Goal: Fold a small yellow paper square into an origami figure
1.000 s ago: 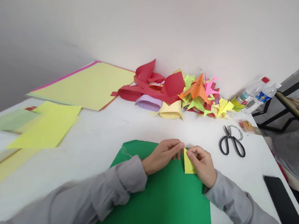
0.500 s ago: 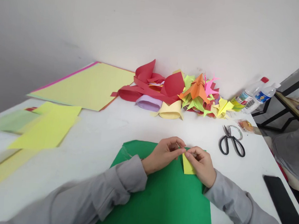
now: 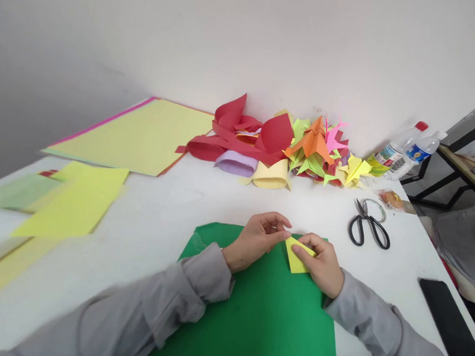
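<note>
A small folded piece of yellow paper [image 3: 295,262] is held tilted over the green sheet. My right hand [image 3: 321,262] pinches its right side, with the thumb flat on the front and the fingers behind. At the paper's upper left corner is my left hand [image 3: 257,240]. Its thumb tip is at that corner, and the forefinger is raised with a gap above the thumb. Beneath both hands the large green sheet [image 3: 252,320] lies on the white table [image 3: 150,258].
Scissors [image 3: 368,224] and a tape roll [image 3: 376,209] lie to the right, near a black phone-like slab [image 3: 450,328]. Folded paper shapes [image 3: 313,145], red paper bands [image 3: 240,140] and bottles [image 3: 416,150] line the wall. Yellow sheets [image 3: 75,199] lie left.
The left forefinger has lifted apart from the thumb. More of the yellow paper shows, now tilted, and the right thumb lies lower across its face.
</note>
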Tool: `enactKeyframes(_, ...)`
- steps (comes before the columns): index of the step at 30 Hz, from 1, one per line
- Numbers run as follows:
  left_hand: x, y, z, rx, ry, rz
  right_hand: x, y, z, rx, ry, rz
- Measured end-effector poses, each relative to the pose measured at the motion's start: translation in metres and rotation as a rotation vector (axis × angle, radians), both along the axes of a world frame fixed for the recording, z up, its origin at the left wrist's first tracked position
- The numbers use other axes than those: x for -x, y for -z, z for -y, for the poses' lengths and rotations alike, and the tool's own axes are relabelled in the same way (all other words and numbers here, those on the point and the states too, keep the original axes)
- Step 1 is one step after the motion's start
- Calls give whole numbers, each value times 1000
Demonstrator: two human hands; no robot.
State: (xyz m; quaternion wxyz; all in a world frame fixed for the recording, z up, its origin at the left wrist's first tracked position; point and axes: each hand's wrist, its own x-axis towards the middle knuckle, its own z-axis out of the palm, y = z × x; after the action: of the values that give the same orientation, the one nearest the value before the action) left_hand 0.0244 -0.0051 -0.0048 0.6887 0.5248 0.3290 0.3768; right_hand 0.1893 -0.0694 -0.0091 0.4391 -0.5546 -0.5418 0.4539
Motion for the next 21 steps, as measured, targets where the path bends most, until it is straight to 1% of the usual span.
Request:
enactKeyframes(5,0,-1,0,48,-2,79,0,-1,0,22,22,-1)
enactKeyframes(10,-1,-5,1,28,-38,32,0,0,-1,14,21,16)
enactKeyframes(13,-1,-4,1,34,-75,25,0,-1,-1,13,16,17)
enactKeyframes(17,-1,1,-2,102,-119,106,-1,-1,0,32,13,-29)
enactKeyframes(21,0,1,-4,128,-123,163,-4,3,-1,24,52,-55)
